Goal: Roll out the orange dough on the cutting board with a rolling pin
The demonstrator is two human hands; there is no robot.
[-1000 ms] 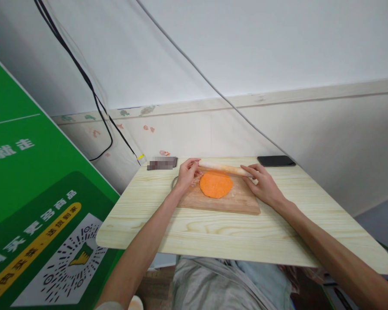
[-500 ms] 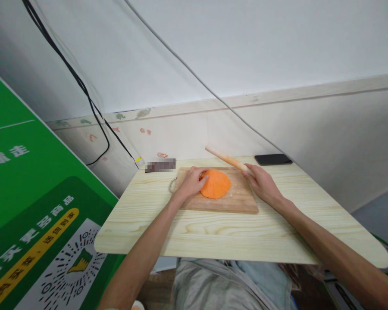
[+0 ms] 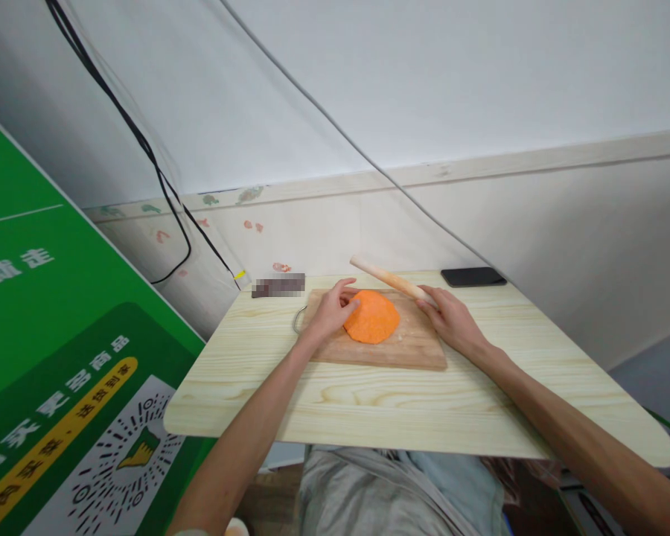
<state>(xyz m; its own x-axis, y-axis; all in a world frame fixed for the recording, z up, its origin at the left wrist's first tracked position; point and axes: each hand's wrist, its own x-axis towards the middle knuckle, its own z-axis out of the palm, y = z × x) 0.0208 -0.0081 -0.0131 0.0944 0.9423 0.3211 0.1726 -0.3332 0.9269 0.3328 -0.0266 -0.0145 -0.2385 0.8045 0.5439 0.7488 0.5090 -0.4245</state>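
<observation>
An orange dough disc (image 3: 373, 318) lies on a wooden cutting board (image 3: 407, 353), itself set on the tabletop (image 3: 368, 409). We find the dough already spread into a flat, roughly round sheet with a slightly uneven outline, and we judge the flattening to be well advanced. Pale specks, perhaps flour, dot the board just beside the sheet. At the left hand (image 3: 330, 309), the fingers are curved and parted, with the thumb at the sheet's left edge; whether they pinch it, we cannot tell. At the right hand (image 3: 452, 313), the fingers grasp one end of a rolling pin (image 3: 391, 279), which slants away to the left, its other end showing against the wall (image 3: 362, 231). We note that the pin is apart from the dough, so that no rolling pressure acts at this instant. The sheet is whole: we see no cut or fold. How much thinning or evening of the outline is left, we cannot judge, since the thickness does not show clearly from above.
</observation>
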